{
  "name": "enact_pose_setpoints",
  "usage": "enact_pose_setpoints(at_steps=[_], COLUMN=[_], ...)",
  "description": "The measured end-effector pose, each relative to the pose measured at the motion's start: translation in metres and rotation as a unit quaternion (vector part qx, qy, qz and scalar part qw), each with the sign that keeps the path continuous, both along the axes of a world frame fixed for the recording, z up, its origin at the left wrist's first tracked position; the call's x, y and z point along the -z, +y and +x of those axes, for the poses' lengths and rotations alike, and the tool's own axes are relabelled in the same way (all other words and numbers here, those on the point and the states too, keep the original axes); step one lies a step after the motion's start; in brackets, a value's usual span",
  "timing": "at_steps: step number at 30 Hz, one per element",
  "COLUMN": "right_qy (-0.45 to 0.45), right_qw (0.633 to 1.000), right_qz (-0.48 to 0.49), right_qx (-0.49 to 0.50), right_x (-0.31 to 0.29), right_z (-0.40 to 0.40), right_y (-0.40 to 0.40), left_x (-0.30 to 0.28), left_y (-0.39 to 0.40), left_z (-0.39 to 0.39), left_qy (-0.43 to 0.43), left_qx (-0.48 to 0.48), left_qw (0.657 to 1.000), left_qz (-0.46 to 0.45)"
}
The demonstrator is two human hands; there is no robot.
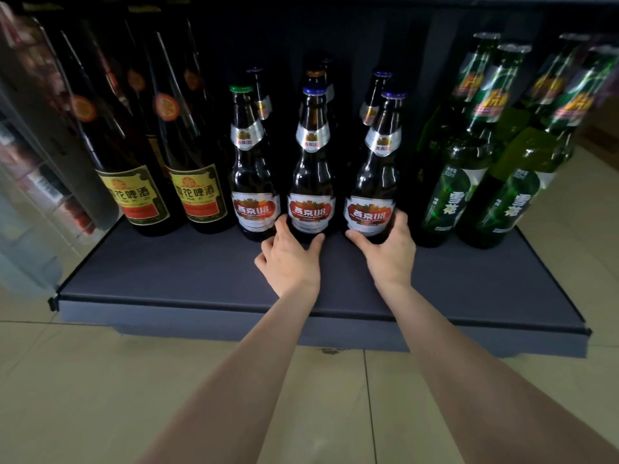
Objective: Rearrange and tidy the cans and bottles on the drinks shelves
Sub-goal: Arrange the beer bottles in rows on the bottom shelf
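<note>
Nearest, 2 bare forearms reach over the tiled floor to the dark shelf. The left hand wraps its grip round the base of the middle brown bottle, thumb on one side and fingers on the other. The right hand holds the base of the right brown bottle likewise. Just left of the left grip stands a 3rd brown bottle; further left are yellow-labelled bottles, and right of the right grip, green bottles. More bottles stand behind.
</note>
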State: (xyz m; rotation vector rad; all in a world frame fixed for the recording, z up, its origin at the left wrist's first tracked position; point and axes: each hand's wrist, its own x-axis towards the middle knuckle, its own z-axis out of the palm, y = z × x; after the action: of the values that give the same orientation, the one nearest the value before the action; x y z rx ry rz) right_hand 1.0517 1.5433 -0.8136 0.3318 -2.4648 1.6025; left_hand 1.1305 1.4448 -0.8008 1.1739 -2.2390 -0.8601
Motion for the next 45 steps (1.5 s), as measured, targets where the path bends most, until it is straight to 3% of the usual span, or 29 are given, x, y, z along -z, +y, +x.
enact_pose_setpoints(at_steps=[12, 17, 20, 23, 27, 32, 39, 45], right_qy=[-0.04, -0.003, -0.028, -0.036, -0.052, -0.005, -0.016, -0.044], right_qw=[0.998, 0.995, 0.992, 0.996, 0.994, 0.991, 0.986, 0.991], right_qz=[0.028, 0.009, 0.043, 0.055, 0.045, 0.054, 0.083, 0.097], right_qx=[-0.045, 0.104, 0.116, 0.068, 0.084, 0.125, 0.141, 0.083], right_x=[-0.006, 0.0, -0.013, -0.018, -0.01, -0.009, -0.011, -0.021], right_z=[0.004, 0.004, -0.015, -0.033, -0.041, -0.035, -0.033, -0.036], right_y=[0.017, 0.064, 0.074, 0.07, 0.068, 0.062, 0.059, 0.068], left_x=[0.002, 0.006, 0.007, 0.004, 0.002, 0.003, 0.003, -0.001], left_y=[0.002, 0.029, 0.057, 0.069, 0.069, 0.07, 0.072, 0.074], left_z=[0.006, 0.009, -0.005, -0.02, -0.032, -0.037, -0.038, -0.036], left_qy=[0.028, 0.033, 0.027, 0.025, 0.005, 0.01, 0.01, 0.013], left_qx=[-0.007, 0.065, 0.128, 0.083, 0.03, 0.019, 0.016, 0.018], left_qw=[1.0, 0.996, 0.99, 0.996, 1.0, 1.0, 1.0, 1.0], left_qz=[-0.009, -0.049, -0.046, -0.01, 0.006, -0.004, -0.008, 0.009])
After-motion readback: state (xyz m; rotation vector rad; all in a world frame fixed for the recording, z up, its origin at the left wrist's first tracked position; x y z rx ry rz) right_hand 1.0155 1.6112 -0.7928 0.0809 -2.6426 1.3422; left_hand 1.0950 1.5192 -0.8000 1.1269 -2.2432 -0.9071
